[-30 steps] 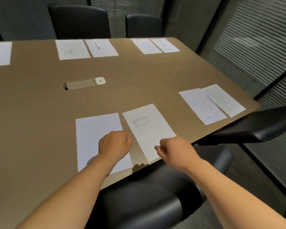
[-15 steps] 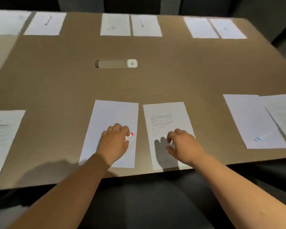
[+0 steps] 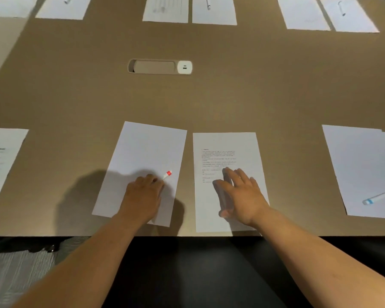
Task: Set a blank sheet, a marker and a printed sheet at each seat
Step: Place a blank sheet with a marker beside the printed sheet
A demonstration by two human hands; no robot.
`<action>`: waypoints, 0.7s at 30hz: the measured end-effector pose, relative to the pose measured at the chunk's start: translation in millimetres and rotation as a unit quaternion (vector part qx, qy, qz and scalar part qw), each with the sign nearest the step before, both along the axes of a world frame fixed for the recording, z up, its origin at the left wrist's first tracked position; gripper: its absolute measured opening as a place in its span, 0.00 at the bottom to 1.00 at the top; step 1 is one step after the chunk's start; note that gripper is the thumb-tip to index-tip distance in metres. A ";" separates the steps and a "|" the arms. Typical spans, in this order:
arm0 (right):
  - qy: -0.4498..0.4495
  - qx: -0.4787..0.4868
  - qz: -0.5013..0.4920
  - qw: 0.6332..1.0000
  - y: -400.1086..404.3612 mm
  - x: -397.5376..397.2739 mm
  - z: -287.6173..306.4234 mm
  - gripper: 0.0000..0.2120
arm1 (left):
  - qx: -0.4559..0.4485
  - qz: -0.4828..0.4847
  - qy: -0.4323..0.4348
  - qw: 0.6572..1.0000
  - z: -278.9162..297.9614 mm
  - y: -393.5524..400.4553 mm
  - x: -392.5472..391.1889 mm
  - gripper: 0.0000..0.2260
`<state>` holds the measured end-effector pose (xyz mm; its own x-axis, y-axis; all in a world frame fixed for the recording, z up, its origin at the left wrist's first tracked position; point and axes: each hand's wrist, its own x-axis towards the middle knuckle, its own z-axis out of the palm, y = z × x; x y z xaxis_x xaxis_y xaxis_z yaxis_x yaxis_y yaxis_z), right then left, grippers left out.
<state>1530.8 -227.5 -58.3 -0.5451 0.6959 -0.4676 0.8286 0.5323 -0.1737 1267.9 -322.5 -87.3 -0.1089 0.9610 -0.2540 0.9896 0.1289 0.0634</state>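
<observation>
At the near edge of the surface (image 3: 76,96) a blank sheet (image 3: 147,150) lies left of a printed sheet (image 3: 227,143), just beside it. The left hand (image 3: 142,196) rests on the blank sheet with a marker (image 3: 167,174) poking out past its fingers; the right hand (image 3: 242,196) lies on the printed sheet. Farther right lies another sheet (image 3: 356,165) with a pen (image 3: 379,197) on it, and at the far left another printed page (image 3: 0,161). A cable hatch (image 3: 160,67) sits mid-surface, with more sheet pairs (image 3: 189,10) along the far edge.

Left hand (image 3: 143,196) grips a red-tipped marker (image 3: 167,174) over the blank sheet (image 3: 142,156); right hand (image 3: 242,196) lies flat on the printed sheet (image 3: 226,147), lower centre of the frame.
</observation>
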 end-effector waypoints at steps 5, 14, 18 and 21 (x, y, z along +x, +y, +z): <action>-0.022 -0.029 -0.016 0.999 6.7 -0.7 -15.0 0.45 | 0.023 0.056 -0.048 0.997 -9.5 2.8 1.5 0.19; -0.012 -0.043 -0.044 0.998 4.1 1.8 -25.9 0.48 | -0.035 0.144 -0.038 0.988 -13.3 2.8 -4.0 0.28; -0.015 -0.043 -0.044 0.998 4.0 1.1 -28.2 0.49 | -0.035 0.151 -0.030 0.987 -10.9 -4.2 0.5 0.29; -0.015 -0.046 -0.045 0.998 7.1 -1.1 -27.5 0.49 | -0.028 0.154 -0.026 0.987 -13.0 -6.2 1.4 0.29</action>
